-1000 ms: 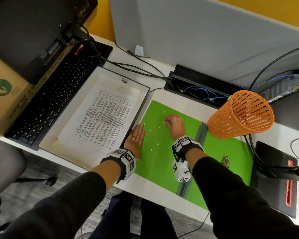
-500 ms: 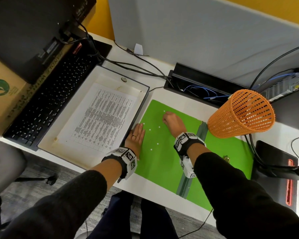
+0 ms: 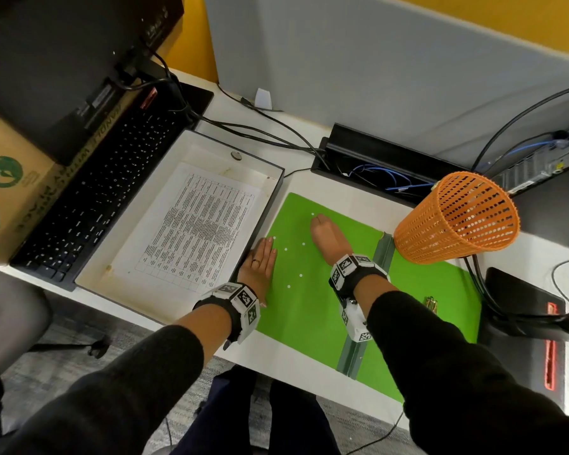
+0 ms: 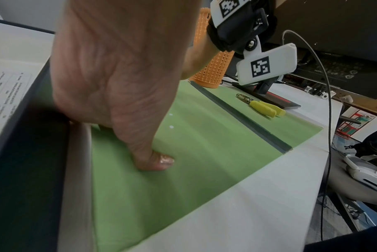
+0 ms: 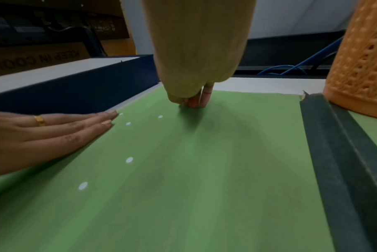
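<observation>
Clearing looked barely begun: about six small white paper dots (image 3: 300,276) lay scattered on the open green card folder (image 3: 309,316). Right hand (image 3: 326,236) had its fingertips (image 5: 206,98) bunched together on the sheet at the farthest dot; whether they gripped it could not be told. Left hand (image 3: 258,264) lay flat, fingers straight, pressing the folder's left edge.

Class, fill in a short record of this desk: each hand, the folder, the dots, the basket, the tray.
Left hand: flat on the folder's left edge, beside the tray
Right hand: fingers bunched, tips on the folder; any dot held is hidden
Dots: white, scattered on the folder between the hands
Basket: orange, at the folder's far right
Tray: holds a printed sheet
</observation>
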Available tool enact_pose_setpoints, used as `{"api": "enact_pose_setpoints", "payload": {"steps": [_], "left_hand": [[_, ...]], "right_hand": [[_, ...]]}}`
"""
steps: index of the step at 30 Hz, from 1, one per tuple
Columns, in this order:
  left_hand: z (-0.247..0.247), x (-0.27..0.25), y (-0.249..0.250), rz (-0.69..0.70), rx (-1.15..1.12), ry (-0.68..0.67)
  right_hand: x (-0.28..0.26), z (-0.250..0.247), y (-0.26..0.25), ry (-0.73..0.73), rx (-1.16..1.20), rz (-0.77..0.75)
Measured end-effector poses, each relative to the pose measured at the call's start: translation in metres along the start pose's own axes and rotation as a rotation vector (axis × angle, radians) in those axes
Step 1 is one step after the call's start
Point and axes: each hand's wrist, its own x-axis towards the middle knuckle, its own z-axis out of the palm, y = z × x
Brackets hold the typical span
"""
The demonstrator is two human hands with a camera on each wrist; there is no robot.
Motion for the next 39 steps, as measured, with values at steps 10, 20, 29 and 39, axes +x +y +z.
{"api": "enact_pose_setpoints", "payload": {"steps": [10, 20, 29, 39], "left_hand": [[-0.016, -0.007, 0.010, -0.054, 0.011, -0.021], [-0.062, 0.013, 0.036, -0.027, 0.023, -0.026], [-0.077, 0.014, 0.070, 0.331, 0.146, 0.031], [-0.074, 0.017, 0.079, 0.323, 0.165, 0.042]], "right_hand": [[-0.012, -0.056, 0.006, 0.173, 0.176, 0.061], [-0.058, -0.158, 0.073, 0.447, 0.167, 0.167], [-0.110, -0.182, 0.141, 0.536, 0.190, 0.442], [-0.114, -0.187, 0.154, 0.393, 0.170, 0.525]]}}
